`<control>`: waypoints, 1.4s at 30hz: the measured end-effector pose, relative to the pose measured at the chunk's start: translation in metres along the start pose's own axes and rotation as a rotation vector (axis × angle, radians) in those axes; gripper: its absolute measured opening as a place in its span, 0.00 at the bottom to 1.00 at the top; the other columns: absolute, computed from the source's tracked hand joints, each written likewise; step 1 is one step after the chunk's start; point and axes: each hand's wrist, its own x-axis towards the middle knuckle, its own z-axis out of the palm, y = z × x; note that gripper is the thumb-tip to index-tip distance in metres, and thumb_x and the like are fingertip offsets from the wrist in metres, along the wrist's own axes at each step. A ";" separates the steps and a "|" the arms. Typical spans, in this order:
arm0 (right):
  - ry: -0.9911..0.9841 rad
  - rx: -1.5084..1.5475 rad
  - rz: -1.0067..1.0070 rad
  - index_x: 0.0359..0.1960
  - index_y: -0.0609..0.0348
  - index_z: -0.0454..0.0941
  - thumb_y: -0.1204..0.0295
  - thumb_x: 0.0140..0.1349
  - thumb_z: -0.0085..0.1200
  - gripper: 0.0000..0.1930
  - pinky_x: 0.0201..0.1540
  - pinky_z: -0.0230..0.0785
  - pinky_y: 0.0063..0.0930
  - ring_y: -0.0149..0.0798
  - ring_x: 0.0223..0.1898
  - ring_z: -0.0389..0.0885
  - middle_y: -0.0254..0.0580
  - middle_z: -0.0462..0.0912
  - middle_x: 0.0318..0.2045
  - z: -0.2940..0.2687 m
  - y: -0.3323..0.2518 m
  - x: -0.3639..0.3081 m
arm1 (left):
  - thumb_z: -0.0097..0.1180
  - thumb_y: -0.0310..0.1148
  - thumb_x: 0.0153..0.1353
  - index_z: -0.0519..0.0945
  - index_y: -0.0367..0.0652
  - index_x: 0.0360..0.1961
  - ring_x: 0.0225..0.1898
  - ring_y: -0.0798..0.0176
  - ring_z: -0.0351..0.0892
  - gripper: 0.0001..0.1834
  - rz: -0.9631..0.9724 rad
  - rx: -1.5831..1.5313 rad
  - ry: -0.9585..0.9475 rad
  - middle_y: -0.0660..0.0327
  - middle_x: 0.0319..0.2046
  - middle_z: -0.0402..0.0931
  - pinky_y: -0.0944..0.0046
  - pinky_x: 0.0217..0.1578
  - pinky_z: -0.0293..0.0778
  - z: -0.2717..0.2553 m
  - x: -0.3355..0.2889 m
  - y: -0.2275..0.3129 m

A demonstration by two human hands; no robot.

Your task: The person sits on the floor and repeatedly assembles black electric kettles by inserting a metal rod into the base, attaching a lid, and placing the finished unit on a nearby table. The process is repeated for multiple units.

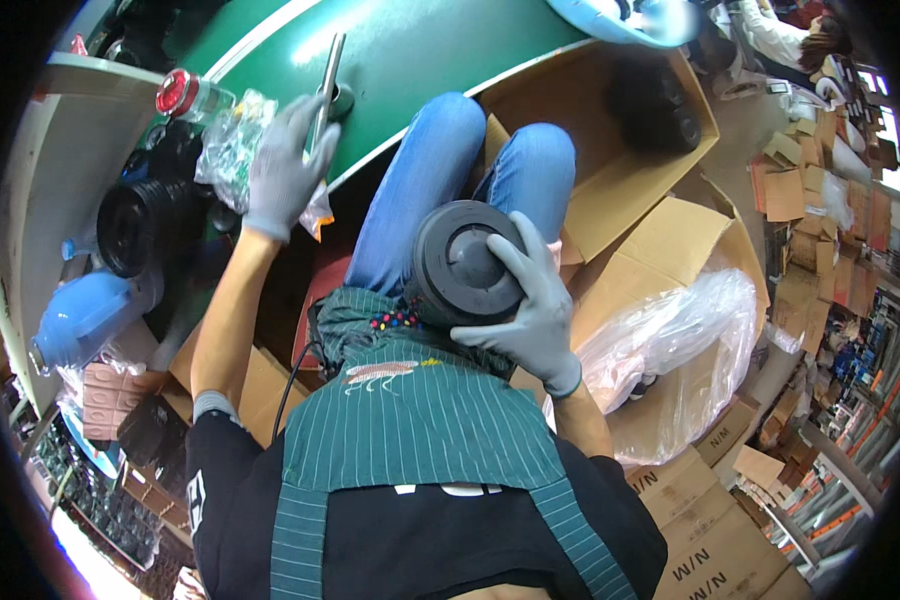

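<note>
Your right hand (538,315) grasps the black round part (460,262) over your jeans (410,190); its underside is hidden.
That hand's thumb and fingers spread across face and rim. Your left arm reaches forward, its hand (288,175) open-fingered beside the metal rod (334,62) at the table (410,55); whether that grip touches the rod, I can't quite tell.

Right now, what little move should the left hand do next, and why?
Perhaps the left hand should close gently around the shiny metal rod. Its fingers are spread and the rod is right beside them, though I can't tell whether they touch. The right hand rests on the round black part, so the left one seems better placed.
</note>
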 end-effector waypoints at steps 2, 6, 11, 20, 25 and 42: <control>0.126 0.077 0.006 0.66 0.59 0.83 0.61 0.34 0.89 0.50 0.74 0.68 0.48 0.57 0.74 0.73 0.62 0.69 0.76 -0.019 -0.009 0.016 | 0.65 0.31 0.68 0.83 0.42 0.62 0.62 0.40 0.82 0.21 -0.001 -0.203 0.021 0.47 0.60 0.83 0.47 0.63 0.76 -0.021 -0.021 0.021; 0.350 0.969 0.302 0.71 0.64 0.76 0.45 0.68 0.69 0.40 0.74 0.69 0.45 0.44 0.70 0.76 0.49 0.73 0.74 -0.038 0.014 0.044 | 0.78 0.42 0.51 0.84 0.44 0.57 0.66 0.31 0.77 0.31 0.300 -0.226 -0.140 0.39 0.67 0.73 0.37 0.64 0.75 -0.030 -0.074 0.031; 0.142 1.447 0.462 0.81 0.51 0.63 0.31 0.74 0.48 0.46 0.78 0.63 0.49 0.47 0.74 0.71 0.45 0.71 0.76 -0.009 0.051 0.103 | 0.87 0.50 0.42 0.71 0.47 0.69 0.70 0.16 0.66 0.55 0.427 -0.502 0.264 0.25 0.74 0.57 0.28 0.68 0.68 0.012 -0.041 0.064; 0.010 1.297 0.710 0.80 0.49 0.64 0.27 0.76 0.34 0.46 0.73 0.68 0.56 0.50 0.70 0.76 0.47 0.77 0.70 -0.003 0.051 0.189 | 0.87 0.38 0.45 0.82 0.49 0.60 0.69 0.34 0.75 0.39 0.240 -0.556 0.177 0.37 0.71 0.71 0.43 0.68 0.74 -0.020 0.107 0.049; 0.265 1.360 0.507 0.81 0.59 0.61 0.37 0.82 0.33 0.41 0.73 0.69 0.49 0.52 0.72 0.75 0.56 0.75 0.72 -0.044 0.087 0.143 | 0.84 0.25 0.45 0.84 0.41 0.54 0.69 0.45 0.75 0.33 0.074 -0.203 0.335 0.48 0.63 0.78 0.52 0.72 0.68 -0.010 0.227 -0.024; 0.726 1.090 1.206 0.81 0.53 0.64 0.32 0.75 0.45 0.45 0.74 0.64 0.53 0.52 0.73 0.74 0.55 0.72 0.75 0.017 0.494 0.072 | 0.60 0.31 0.73 0.76 0.38 0.71 0.75 0.41 0.69 0.27 0.607 0.149 0.213 0.46 0.71 0.73 0.39 0.74 0.64 0.124 0.322 0.040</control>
